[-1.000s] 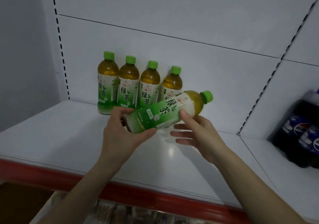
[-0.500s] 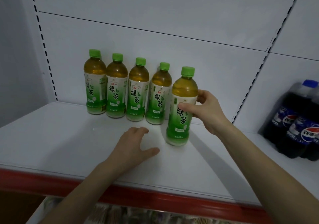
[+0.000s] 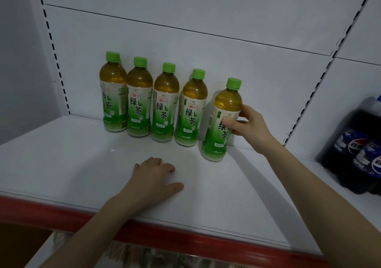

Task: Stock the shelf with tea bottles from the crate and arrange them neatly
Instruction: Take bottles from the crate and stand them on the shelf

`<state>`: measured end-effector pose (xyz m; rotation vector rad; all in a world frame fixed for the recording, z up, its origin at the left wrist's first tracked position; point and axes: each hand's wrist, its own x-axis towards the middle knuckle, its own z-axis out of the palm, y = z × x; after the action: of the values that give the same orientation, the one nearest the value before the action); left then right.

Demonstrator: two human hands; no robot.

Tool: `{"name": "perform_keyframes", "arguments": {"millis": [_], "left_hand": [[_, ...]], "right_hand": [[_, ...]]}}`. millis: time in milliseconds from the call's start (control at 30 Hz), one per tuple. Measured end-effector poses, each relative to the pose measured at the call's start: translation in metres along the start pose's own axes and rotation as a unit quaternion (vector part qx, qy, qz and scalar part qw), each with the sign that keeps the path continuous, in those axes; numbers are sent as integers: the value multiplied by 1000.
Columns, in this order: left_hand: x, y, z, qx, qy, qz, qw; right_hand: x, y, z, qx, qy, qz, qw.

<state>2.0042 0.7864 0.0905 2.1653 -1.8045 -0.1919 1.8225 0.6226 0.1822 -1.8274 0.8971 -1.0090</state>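
A white shelf (image 3: 68,164) with a red front strip (image 3: 185,237) carries a row of four tea bottles (image 3: 164,111), upright with green caps, standing side by side against the back panel (image 3: 237,65). The leftmost one is turned, so only part of its label characters can be read. A fifth tea bottle (image 3: 218,137) stands upright at the right end of the row, a little forward of the others and apart from its neighbour by a narrow gap. The right hand (image 3: 252,127) grips it at the shoulder and upper label: the thumb lies across the front, and the fingers curl round the far side, where their tips are hidden by the bottle. The left hand (image 3: 153,180) rests palm down on the bare shelf in front of the row, fingers loosely bent and thumb stretched out, holding nothing. At the far right stand dark cola bottles (image 3: 356,152) with blue labels, cut off by the frame edge, so their number cannot be told. Below the red strip something pale and streaked shows, too blurred to make out. Both forearms run out of the bottom of the view.
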Motion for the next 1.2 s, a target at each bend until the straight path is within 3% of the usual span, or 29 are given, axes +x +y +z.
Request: {"name": "perform_keyframes", "arguments": {"millis": [633, 700, 833, 1100, 1200], "left_hand": [[-4, 2, -2, -12, -24, -19, 999], [-4, 3, -4, -4, -22, -15, 1000], [-4, 4, -8, 22, -17, -3, 1000], [-25, 12, -29, 75, 50, -16, 996], [-50, 0, -42, 100, 142, -27, 984]], "right_hand": [[34, 12, 10, -66, 18, 13, 998], [28, 10, 8, -143, 6, 26, 989], [5, 8, 3, -334, -87, 59, 937], [-18, -23, 39, -347, -162, -81, 920], [-15, -33, 77, -357, -214, -127, 900]]}}
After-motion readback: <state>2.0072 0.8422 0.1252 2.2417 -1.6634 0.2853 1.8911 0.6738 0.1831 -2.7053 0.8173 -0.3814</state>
